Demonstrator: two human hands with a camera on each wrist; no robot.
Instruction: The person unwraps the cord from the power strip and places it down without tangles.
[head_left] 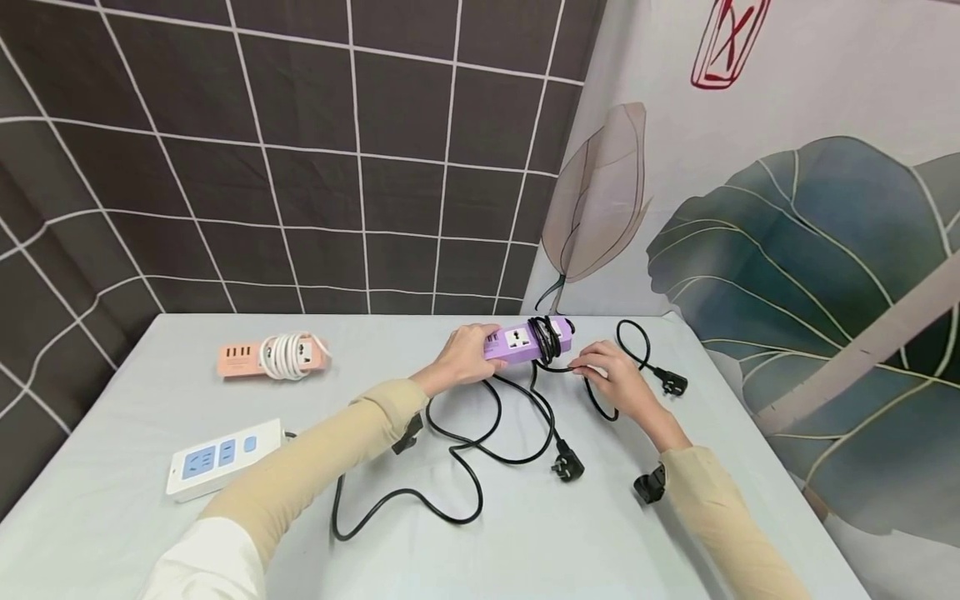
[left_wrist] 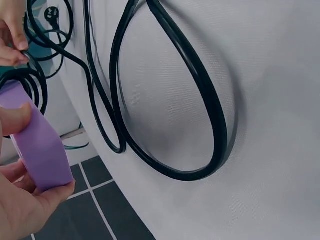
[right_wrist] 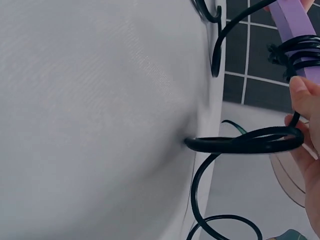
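Observation:
In the head view my left hand (head_left: 467, 354) grips one end of a purple power strip (head_left: 517, 338), lifted off the table. Several turns of black cord (head_left: 545, 337) are wound round the strip's other end. My right hand (head_left: 611, 373) pinches the loose part of that cord just right of the strip. From there the cord loops to a black plug (head_left: 672, 382) at the right. The left wrist view shows my thumb and fingers round the purple strip (left_wrist: 42, 145). In the right wrist view my thumb and finger hold the cord near the windings (right_wrist: 302, 52).
An orange power strip (head_left: 238, 360) wrapped in white cord lies at the back left. Nearer, a white power strip (head_left: 217, 462) with blue sockets lies partly behind my left sleeve. Its black cord (head_left: 450, 518) snakes across the table (head_left: 570, 550), and another plug (head_left: 567, 461) lies mid-table.

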